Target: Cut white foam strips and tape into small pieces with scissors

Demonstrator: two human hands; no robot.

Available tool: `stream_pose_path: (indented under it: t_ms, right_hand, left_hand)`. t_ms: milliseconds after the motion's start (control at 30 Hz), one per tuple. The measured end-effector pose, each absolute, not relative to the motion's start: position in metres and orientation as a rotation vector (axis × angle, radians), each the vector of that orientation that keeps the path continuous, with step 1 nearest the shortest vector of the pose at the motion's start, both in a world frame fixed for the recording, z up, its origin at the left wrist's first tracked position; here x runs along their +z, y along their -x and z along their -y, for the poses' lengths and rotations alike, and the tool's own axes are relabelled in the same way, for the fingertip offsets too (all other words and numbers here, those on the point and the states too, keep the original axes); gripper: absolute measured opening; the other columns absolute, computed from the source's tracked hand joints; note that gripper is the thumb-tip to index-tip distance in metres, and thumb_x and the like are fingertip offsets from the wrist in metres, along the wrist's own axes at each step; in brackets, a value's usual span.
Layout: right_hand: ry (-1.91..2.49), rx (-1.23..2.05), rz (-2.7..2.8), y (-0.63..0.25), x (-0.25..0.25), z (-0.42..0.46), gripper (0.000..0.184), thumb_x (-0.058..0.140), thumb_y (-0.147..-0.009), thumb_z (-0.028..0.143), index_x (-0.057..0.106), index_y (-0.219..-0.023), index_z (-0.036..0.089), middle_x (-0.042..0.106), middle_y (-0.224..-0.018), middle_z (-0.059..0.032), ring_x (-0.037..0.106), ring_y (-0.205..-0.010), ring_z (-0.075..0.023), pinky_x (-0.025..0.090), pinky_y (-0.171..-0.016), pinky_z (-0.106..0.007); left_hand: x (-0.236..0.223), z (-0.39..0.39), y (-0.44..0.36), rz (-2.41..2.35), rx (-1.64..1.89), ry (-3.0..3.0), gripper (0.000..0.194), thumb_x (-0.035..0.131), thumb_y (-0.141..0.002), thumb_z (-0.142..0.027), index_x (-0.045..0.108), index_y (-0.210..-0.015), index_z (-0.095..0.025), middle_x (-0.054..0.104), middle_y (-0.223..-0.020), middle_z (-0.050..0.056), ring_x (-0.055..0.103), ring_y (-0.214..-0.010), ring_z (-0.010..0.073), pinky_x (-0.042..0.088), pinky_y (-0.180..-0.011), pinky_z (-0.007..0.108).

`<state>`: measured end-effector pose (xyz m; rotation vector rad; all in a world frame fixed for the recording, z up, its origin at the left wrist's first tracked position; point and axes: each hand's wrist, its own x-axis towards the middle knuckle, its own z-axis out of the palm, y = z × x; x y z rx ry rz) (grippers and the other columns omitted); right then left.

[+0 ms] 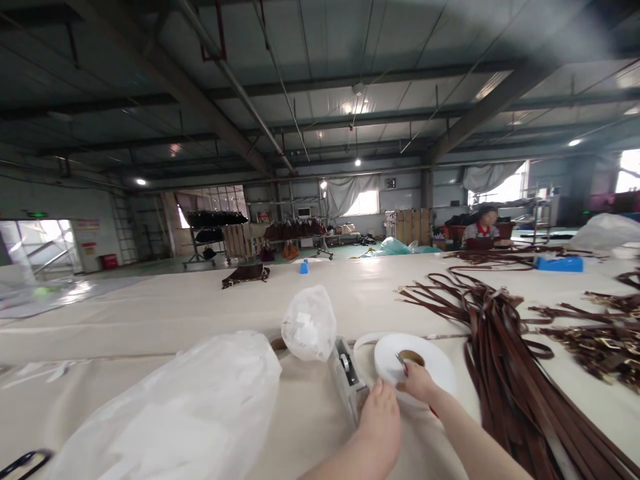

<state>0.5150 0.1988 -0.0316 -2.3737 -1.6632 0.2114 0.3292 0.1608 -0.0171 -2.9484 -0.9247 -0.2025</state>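
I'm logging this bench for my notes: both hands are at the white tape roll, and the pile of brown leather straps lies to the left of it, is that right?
Not quite. In the head view both hands, left hand and right hand, are at the white tape roll, but the pile of brown leather straps lies to the right of it, not the left.
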Motion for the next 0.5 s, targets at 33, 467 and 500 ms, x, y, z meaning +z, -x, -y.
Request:
stream_pose_path:
  t_ms: [33,467,500]
  right_hand:
    - [2.363,0.219,1.659,-0.517,-0.032,-0.199,0.025,0.061,-0.09,0.036,0.064,-0.103,0.015,0.066,-0.105,-0.0056,0.063,-0.094,-0.0203,0.051,-0.084,-0.042]
    - [2.241,0.186,1.681,-0.52,-0.018,-0.153,0.036,0.078,-0.057,0.028,0.063,-0.086,0.013,0.069,-0.093,-0.0137,0.063,-0.09,-0.0296,0.042,-0.076,-0.035]
    - [2.241,0.186,1.674,-0.516,-0.013,-0.14,0.034,0.076,-0.058,0.029,0.062,-0.085,0.014,0.069,-0.09,-0.0127,0.064,-0.086,-0.0288,0.042,-0.073,-0.034]
  left_hand:
    - [-0.018,-0.17,-0.345,1.012,-0.173,2.887,0.057,0.053,-0.079,-0.009,0.051,-0.136,-0.006,0.045,-0.144,0.018,0.03,-0.141,0.0269,0.016,-0.121,0.041]
    - [-0.019,-0.139,-0.361,0.993,-0.105,2.882,0.032,0.052,-0.079,-0.008,0.069,-0.106,-0.01,0.071,-0.092,0.02,0.067,-0.09,0.0314,0.048,-0.088,0.05]
    - [-0.019,-0.124,-0.352,0.861,-0.188,2.912,0.029,0.055,-0.079,-0.011,0.068,-0.104,-0.008,0.07,-0.086,0.019,0.068,-0.083,0.0301,0.049,-0.085,0.049]
